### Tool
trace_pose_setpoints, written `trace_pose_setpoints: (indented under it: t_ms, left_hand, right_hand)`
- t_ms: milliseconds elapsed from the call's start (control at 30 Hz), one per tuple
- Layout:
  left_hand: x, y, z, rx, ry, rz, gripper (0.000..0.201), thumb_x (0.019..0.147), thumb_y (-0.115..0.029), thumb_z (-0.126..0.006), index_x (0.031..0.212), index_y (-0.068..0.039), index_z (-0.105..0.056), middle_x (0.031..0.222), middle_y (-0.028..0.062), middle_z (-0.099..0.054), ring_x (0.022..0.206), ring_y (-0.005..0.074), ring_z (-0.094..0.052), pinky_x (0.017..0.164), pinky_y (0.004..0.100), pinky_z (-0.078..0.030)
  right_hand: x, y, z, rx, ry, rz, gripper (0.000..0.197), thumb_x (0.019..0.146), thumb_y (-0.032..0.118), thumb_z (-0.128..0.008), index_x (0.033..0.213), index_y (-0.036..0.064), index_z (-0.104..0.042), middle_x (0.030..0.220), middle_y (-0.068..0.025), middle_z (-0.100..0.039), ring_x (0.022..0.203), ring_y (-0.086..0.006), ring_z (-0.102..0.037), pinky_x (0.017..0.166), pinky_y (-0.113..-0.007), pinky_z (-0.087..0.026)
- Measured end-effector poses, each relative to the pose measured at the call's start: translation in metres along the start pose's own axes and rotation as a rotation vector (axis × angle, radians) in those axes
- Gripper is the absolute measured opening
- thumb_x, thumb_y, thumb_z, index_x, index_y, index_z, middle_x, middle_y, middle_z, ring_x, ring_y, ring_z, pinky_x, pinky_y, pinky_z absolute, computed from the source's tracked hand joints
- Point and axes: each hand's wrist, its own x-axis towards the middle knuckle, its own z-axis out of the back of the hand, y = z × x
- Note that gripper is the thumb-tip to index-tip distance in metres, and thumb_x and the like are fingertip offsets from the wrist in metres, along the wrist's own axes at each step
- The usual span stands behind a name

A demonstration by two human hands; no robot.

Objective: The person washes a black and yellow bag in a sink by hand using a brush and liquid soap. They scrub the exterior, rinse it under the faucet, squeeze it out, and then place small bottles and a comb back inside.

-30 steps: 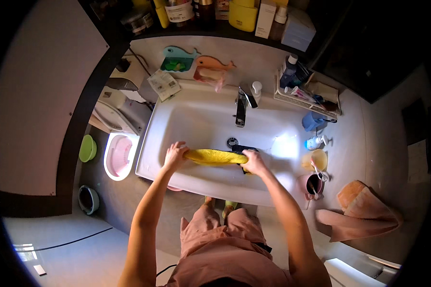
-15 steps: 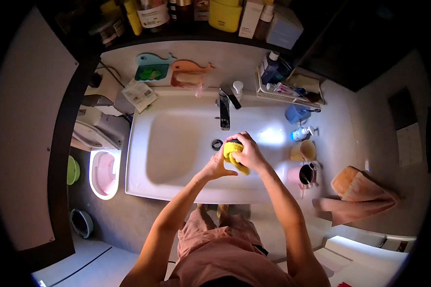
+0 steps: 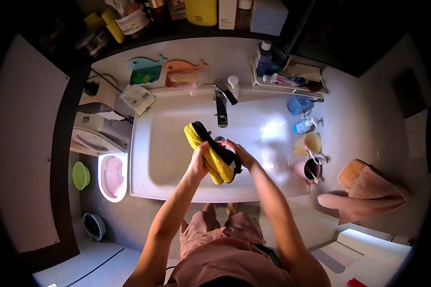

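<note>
Above the white washbasin [image 3: 170, 193] I hold a two-sided cloth [image 3: 196, 138], yellow on one face and black on the other. It hangs in long folds, slanting from upper left to lower right. My left hand [image 3: 199, 163] is closed on its yellow side, thumb on top. On the right, my right hand [image 3: 240, 154] grips the black side near its edge; some of its fingers are hidden behind the cloth. The black tap [image 3: 221, 112] is just beyond the cloth. The drain [image 3: 220, 139] is partly hidden by the cloth and my right hand.
Two whale-shaped soap dishes [image 3: 146, 71] are at the back left, near a paper packet [image 3: 138, 98]. A white pump bottle [image 3: 232, 83] stands behind the tap. A rack [image 3: 287, 87], cups [image 3: 307, 143] and a blue pump bottle [image 3: 303, 126] line the right side. A pink-orange towel [image 3: 368, 189] lies further right.
The cloth was bunched small between my hands; now it is opened out into a longer shape with its black face showing. My left hand has shifted left, and the hands are further apart.
</note>
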Motion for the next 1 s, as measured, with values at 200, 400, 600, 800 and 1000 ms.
trace_pose_setpoints:
  t_ms: [200, 400, 600, 800, 1000]
  left_hand:
    - [0.027, 0.000, 0.046, 0.002, -0.389, 0.042, 0.036, 0.090, -0.027, -0.056, 0.120, -0.007, -0.051, 0.106, 0.0134, -0.062, 0.097, 0.0278, -0.060, 0.089, 0.0444, -0.050]
    - [0.029, 0.011, 0.080, -0.217, -0.290, 0.064, 0.042, 0.089, -0.032, -0.043, 0.120, -0.004, -0.051, 0.112, 0.0115, -0.060, 0.101, 0.0301, -0.059, 0.094, 0.0419, -0.046]
    - [0.003, 0.026, 0.104, 0.657, -0.043, -0.054, 0.087, 0.076, 0.007, -0.053, 0.152, -0.008, -0.014, 0.154, 0.0119, -0.026, 0.132, 0.0268, -0.040, 0.099, 0.0347, -0.042]
    - [0.013, 0.043, 0.073, 1.696, -0.527, -0.692, 0.101, 0.064, -0.028, -0.081, 0.146, -0.007, -0.027, 0.146, 0.0172, -0.034, 0.128, 0.0348, -0.037, 0.104, 0.0491, -0.025]
    - [0.038, -0.001, 0.059, 1.678, -0.033, -1.062, 0.030, 0.071, -0.004, -0.069, 0.099, -0.004, -0.057, 0.139, 0.0171, -0.045, 0.128, 0.0407, -0.043, 0.097, 0.0452, -0.046]
  right_hand:
    - [-0.005, -0.010, -0.032, 0.405, 0.187, -0.245, 0.082, 0.089, 0.059, -0.054, 0.150, 0.0162, -0.022, 0.144, -0.0079, -0.041, 0.127, -0.0177, -0.045, 0.103, -0.033, -0.041]
    - [0.000, 0.004, -0.043, -0.092, 0.207, -0.456, 0.064, 0.075, 0.045, -0.078, 0.118, 0.0041, -0.054, 0.101, -0.0050, -0.061, 0.088, -0.0136, -0.059, 0.076, -0.028, -0.049]
    - [-0.004, 0.002, -0.008, 0.191, 0.224, -0.540, 0.046, 0.079, 0.040, -0.067, 0.105, 0.0033, -0.057, 0.081, -0.0059, -0.061, 0.070, -0.0140, -0.060, 0.065, -0.026, -0.049]
    - [-0.021, 0.034, -0.001, 0.653, 0.455, -0.668, 0.047, 0.078, 0.032, -0.054, 0.112, 0.0005, -0.051, 0.078, -0.0085, -0.048, 0.060, -0.0164, -0.046, 0.059, -0.028, -0.041]
    - [-0.044, 0.058, 0.005, 0.408, 0.410, -0.723, 0.049, 0.082, 0.040, -0.065, 0.106, -0.0001, -0.053, 0.081, -0.0076, -0.052, 0.066, -0.0140, -0.051, 0.060, -0.030, -0.046]
